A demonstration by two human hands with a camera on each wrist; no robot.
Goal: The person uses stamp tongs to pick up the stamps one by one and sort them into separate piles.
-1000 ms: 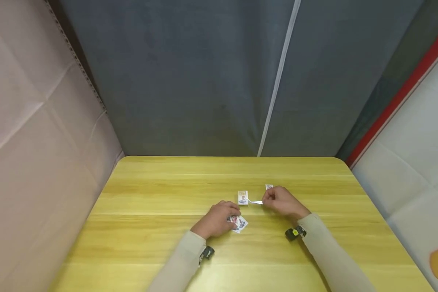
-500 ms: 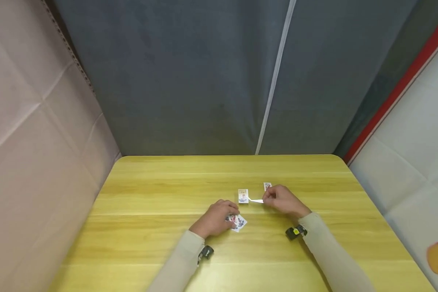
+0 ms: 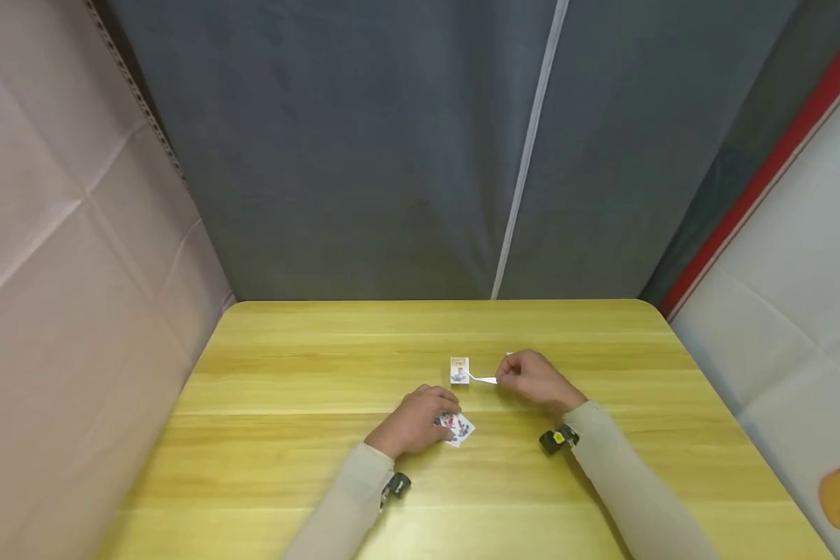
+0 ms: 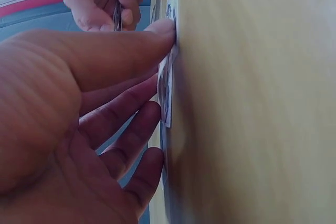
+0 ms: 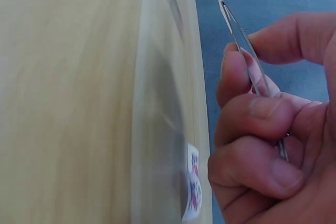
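On the yellow wooden table (image 3: 308, 373) my right hand (image 3: 507, 377) pinches thin metal tweezers (image 3: 483, 379). Their tip touches a small printed stamp (image 3: 459, 370) lying flat. My left hand (image 3: 448, 408) rests on a few overlapping printed stamps (image 3: 462, 429), nearer to me. In the left wrist view the thumb (image 4: 131, 45) presses the stamps (image 4: 167, 87) against the tabletop. In the right wrist view thumb and fingers grip the tweezers (image 5: 252, 72), and another stamp (image 5: 192, 187) lies on the table below.
A grey curtain (image 3: 392, 155) hangs behind the table's far edge. A beige panel (image 3: 63, 272) stands at the left. A white wall with a red stripe (image 3: 763, 187) is at the right. A further stamp is almost hidden behind my right hand.
My right hand and the tweezers have shifted a little left. The stamp at their tip has slid left and away. The stamp behind the right hand is now nearly covered. The left hand stayed.
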